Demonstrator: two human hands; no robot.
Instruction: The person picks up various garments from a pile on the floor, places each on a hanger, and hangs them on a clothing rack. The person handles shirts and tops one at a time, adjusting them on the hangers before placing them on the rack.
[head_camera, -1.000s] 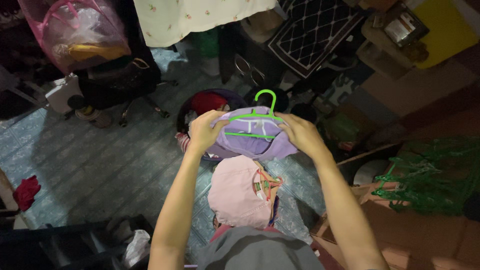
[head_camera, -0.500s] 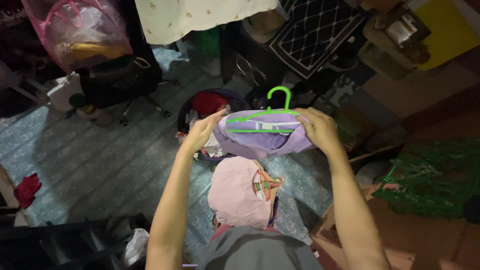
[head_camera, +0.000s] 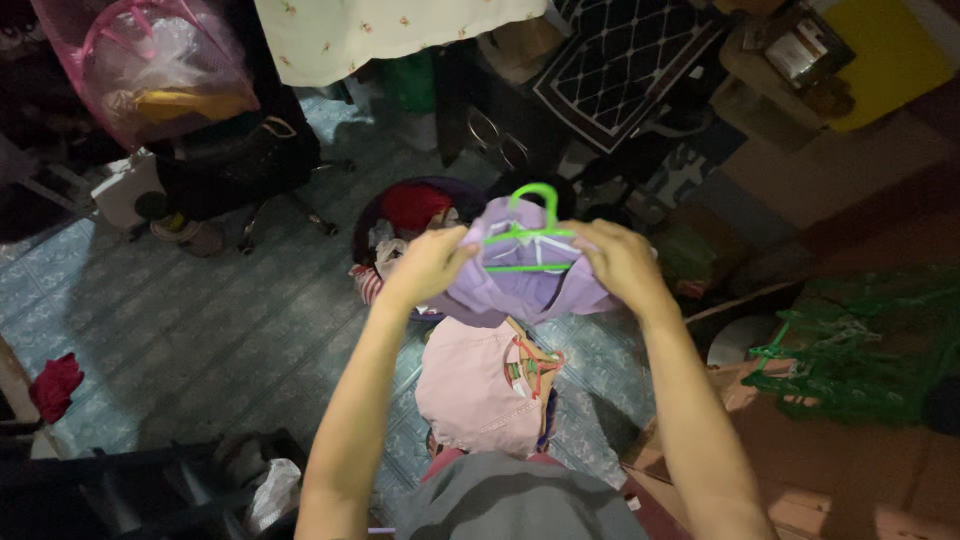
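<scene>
Left hand (head_camera: 428, 266) is closed on the left shoulder of the lilac cloth garment (head_camera: 530, 285); right hand (head_camera: 622, 262) is closed on the other shoulder. Held taut between both grips, so the green plastic hanger (head_camera: 530, 235) sits inside the neckline. Below the grips, a pink garment on an orange hanger (head_camera: 480, 385) lies on the tiled floor (head_camera: 200, 330).

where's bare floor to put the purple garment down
The widest bare patch is the tiled floor, bordered by the laundry basket, the office chair and the red cloth. Below the hands it is crowded: the pink garment covers the floor, and green hangers fill the right.
</scene>
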